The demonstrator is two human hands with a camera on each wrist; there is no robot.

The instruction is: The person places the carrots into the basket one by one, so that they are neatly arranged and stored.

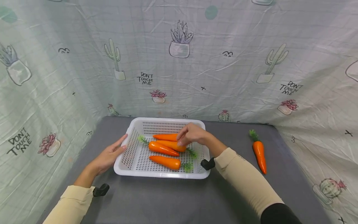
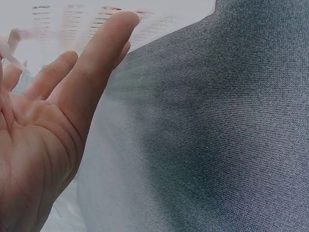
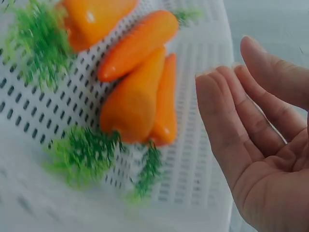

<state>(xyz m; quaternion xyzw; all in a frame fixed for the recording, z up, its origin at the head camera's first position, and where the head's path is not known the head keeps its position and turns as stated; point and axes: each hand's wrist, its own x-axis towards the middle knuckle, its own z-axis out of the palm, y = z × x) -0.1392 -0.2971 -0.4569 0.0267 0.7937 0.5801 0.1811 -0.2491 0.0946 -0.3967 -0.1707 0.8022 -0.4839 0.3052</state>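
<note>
A white plastic basket [image 1: 162, 175] with slotted walls holds several orange carrots with green leafy tops. One carrot [image 1: 165, 161] lies nearest the front wall; the others sit close together behind it. At the basket's left side is my left hand [image 1: 107, 158], its fingers extended along the rim and the thumb pointing towards it. Over the back right of the basket hovers my right hand [image 1: 193, 134], above the grouped carrots [image 3: 130, 104]. In the right wrist view its thumb [image 3: 270, 67] stands apart from loosely bent fingers, with nothing between them.
Another carrot [image 1: 259, 154] lies by itself on the dark grey table cloth [image 1: 156, 202], right of the basket. A pale curtain [image 1: 195, 68] printed with potted plants hangs behind the table and along both sides.
</note>
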